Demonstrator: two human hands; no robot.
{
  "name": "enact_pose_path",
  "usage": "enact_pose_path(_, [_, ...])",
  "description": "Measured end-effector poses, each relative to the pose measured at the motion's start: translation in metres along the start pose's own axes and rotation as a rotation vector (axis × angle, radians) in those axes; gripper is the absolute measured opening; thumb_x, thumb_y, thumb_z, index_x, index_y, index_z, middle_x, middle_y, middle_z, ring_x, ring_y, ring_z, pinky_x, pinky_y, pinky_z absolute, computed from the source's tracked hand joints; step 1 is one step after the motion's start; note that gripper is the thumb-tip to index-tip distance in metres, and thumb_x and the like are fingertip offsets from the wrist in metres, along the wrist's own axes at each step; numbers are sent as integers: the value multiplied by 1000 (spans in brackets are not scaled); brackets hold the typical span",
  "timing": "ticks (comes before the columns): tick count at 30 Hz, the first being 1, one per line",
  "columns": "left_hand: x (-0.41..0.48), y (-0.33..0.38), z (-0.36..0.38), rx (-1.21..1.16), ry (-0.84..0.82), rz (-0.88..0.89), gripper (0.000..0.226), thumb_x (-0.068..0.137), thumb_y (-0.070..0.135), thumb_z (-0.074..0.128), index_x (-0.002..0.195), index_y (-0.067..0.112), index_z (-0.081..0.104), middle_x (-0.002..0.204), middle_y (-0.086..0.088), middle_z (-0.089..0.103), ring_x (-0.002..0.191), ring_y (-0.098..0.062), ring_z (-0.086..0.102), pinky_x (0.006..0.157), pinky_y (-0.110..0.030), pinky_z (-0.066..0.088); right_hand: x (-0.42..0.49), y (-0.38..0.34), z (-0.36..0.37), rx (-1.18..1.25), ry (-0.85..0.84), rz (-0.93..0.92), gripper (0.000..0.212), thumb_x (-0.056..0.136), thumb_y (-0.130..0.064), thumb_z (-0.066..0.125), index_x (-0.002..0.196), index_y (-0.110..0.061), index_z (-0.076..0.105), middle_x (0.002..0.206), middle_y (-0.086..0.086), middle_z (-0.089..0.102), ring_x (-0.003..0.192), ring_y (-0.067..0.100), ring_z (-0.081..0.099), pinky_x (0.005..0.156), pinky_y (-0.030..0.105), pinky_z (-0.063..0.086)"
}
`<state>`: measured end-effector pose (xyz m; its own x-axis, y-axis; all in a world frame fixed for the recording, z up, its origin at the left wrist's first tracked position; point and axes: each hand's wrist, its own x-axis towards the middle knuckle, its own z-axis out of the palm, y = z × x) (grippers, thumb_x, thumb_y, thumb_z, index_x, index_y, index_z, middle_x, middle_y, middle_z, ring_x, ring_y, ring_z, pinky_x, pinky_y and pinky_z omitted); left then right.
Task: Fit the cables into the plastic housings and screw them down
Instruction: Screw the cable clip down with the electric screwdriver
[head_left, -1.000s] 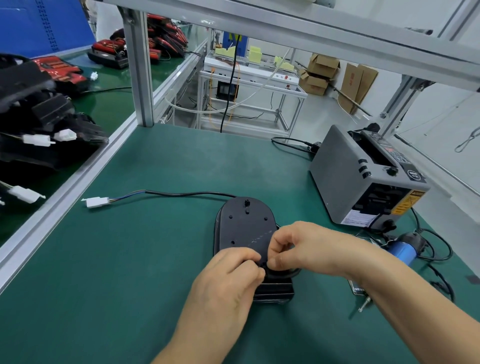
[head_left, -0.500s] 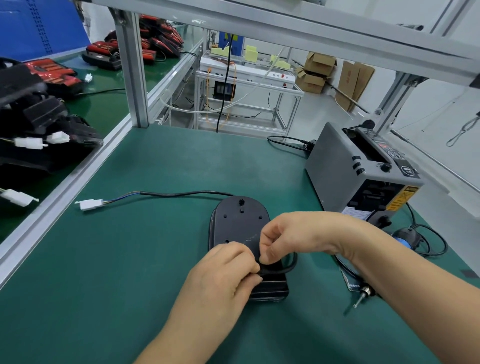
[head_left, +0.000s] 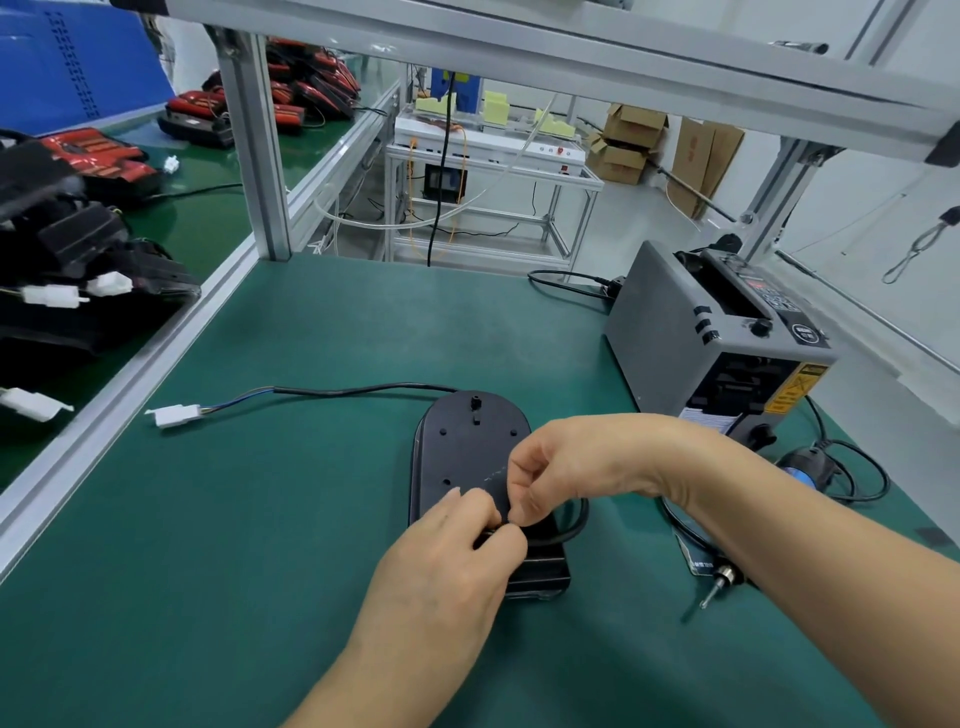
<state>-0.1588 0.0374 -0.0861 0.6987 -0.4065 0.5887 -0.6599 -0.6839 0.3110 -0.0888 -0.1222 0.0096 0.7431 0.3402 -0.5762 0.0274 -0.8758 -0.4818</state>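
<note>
Curled left hand, right hand pinch cable.

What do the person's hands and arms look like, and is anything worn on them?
Both are bare. The left hand and right hand have no gloves, and no rings are visible. Neither the left forearm nor the right forearm shows a sleeve, watch or strap up to the picture's edge.

Green-matted workbench under aluminium overhead beam; upright post at far left corner. Second green bench alongside, left. Beyond: white metal-frame trolley, cardboard boxes by white wall, pale grey floor. Bright, even light.
</note>
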Motion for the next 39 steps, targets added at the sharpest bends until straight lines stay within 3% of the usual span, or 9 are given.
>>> enact_pose_path(2, [-2, 0, 2, 32, 31, 34, 16, 73, -1, 73, 74, 11, 63, 79, -1, 53, 74, -22, 58, 89, -20, 42, -1, 0, 0, 4, 3, -6, 8, 79, -25, 73, 81, -22, 66, 78, -11, 63, 78, 5, 55, 84, 26, 43])
enact_pose_path(3, [-2, 0, 3, 45, 51, 46, 12, 74, 0, 70, 74, 11, 64, 81, -1, 55, 79, -22, 56, 81, -22, 47, -1, 0, 1, 4, 4, -9, 8, 79, -25, 73, 82, -21, 66, 77, -10, 63, 77, 5, 55, 82, 24, 43])
enact_pose_path(5, [-1, 2, 3, 73, 96, 48, 7, 74, 5, 67, 74, 13, 67, 82, 2, 58, 82, -19, 50, 65, -15, 31, -1, 0, 0, 0, 8, -9, 9, 80, -25, 73, 83, -20, 66, 78, -8, 63, 75, 5, 55, 78, 22, 42])
enact_pose_path(7, [0, 2, 2, 115, 135, 54, 10, 77, 8, 61, 77, 14, 69, 80, 3, 58, 80, -17, 48, 64, -16, 18, -2, 0, 0, 2, 7, -6, 9, 80, -26, 73, 81, -21, 65, 80, -7, 63, 75, 5, 54, 75, 20, 41])
enact_pose_path(10, [-1, 2, 3, 136, 168, 93, 20, 81, 9, 52, 80, 13, 71, 76, 2, 57, 79, -16, 48, 65, -17, 19, -2, 2, 0, 17, 7, -5, 10, 80, -28, 73, 77, -24, 65, 79, -7, 64, 71, 1, 54, 73, 18, 40])
enact_pose_path(16, [-1, 1, 5, 150, 194, 115, 12, 76, 4, 63, 78, 13, 71, 73, 2, 56, 78, -16, 47, 65, -22, 29, -1, 8, 0, 94, 0, -8, 15, 83, -34, 70, 70, -28, 65, 67, -14, 63, 60, -10, 53, 76, 18, 37])
enact_pose_path(27, [0, 1, 3, 147, 184, 110, 19, 82, 10, 53, 76, 15, 71, 74, 4, 57, 78, -14, 49, 59, -20, 30, -1, 7, 5, 28, 65, -15, 17, 79, -37, 74, 73, -27, 62, 76, -11, 62, 68, -1, 52, 67, 18, 38])
enact_pose_path(34, [1, 2, 3, 156, 211, 108, 21, 84, 12, 54, 74, 17, 72, 72, 5, 58, 76, -13, 51, 50, -17, 31, -5, 11, 9, 83, 86, -14, 19, 80, -46, 69, 74, -29, 64, 70, -16, 61, 71, -1, 53, 72, 22, 37])
enact_pose_path(39, [1, 0, 6, 174, 232, 124, 15, 77, 8, 60, 75, 17, 72, 72, 5, 58, 76, -14, 51, 57, -20, 30, -5, 10, 12, 78, 106, -34, 15, 81, -39, 71, 79, -26, 63, 76, -10, 60, 72, 3, 50, 73, 24, 38])
